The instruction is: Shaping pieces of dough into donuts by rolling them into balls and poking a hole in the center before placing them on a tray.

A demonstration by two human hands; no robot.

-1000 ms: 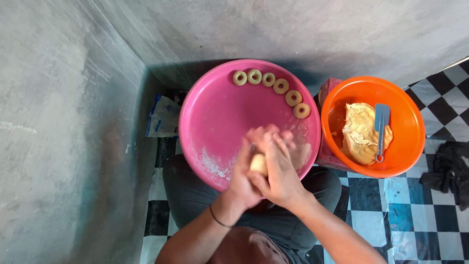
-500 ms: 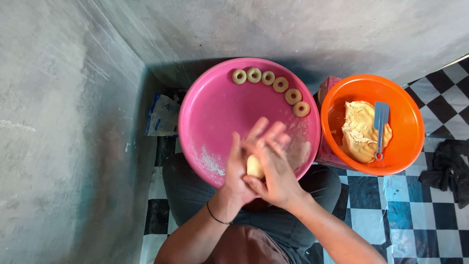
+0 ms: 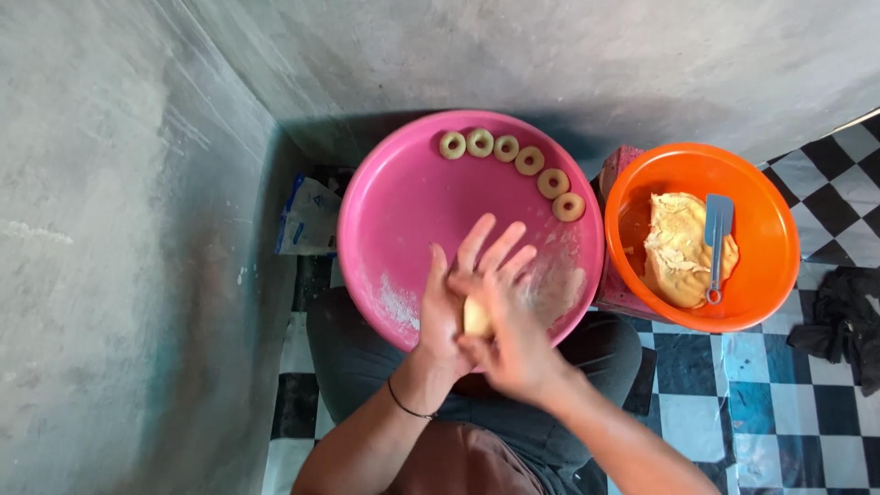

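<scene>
A small pale lump of dough (image 3: 477, 317) is pressed between my two palms over the near rim of a big pink basin (image 3: 403, 202). My left hand (image 3: 449, 307) stands upright with fingers spread behind the lump. My right hand (image 3: 518, 344) covers it from the near side. Several ring-shaped dough pieces (image 3: 516, 162) lie in an arc along the basin's far rim. Flour dusts the basin's floor near my hands.
An orange bowl (image 3: 761, 302) to the right holds a mass of yellow dough (image 3: 676, 252) and a blue scraper (image 3: 716, 236). A plastic bag (image 3: 309, 215) lies left of the basin. Grey walls stand left and ahead. Dark cloth (image 3: 839, 325) lies on the checkered floor at right.
My palms have slid against each other around the dough lump; the left hand's fingers have straightened and spread upward. Basin and bowl have not moved.
</scene>
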